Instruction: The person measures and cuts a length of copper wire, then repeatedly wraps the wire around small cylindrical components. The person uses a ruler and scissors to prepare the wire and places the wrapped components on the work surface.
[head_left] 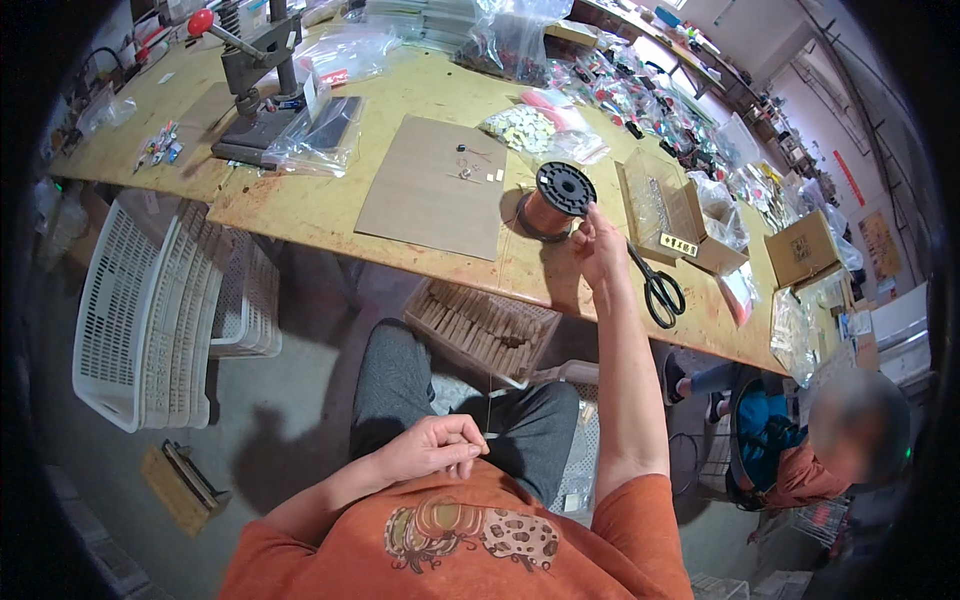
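A black spool (568, 186) wound with fine copper-coloured wire (546, 217) stands on the yellow table near its front edge. My right hand (602, 248) reaches out to the spool's right side, fingers curled, with fingertips at the upper rim. Whether these fingers also catch a strand is hidden. Close to my lap, my left hand (440, 447) is closed in a pinch, and a thin strand (490, 402) rises from its fingertips toward the table edge. Black-handled scissors (662, 297) lie just right of my right forearm. Left of the spool is a brown cardboard sheet (420, 200) bearing small wired parts (468, 170).
A hand press (262, 95) with a red knob stands at the back left. Right of the spool is a clear box (655, 210), and bagged parts (640, 100) crowd behind. White crates (140, 310) stand at left; a crate of sticks (480, 335) is under the table. Another person (800, 460) sits at right.
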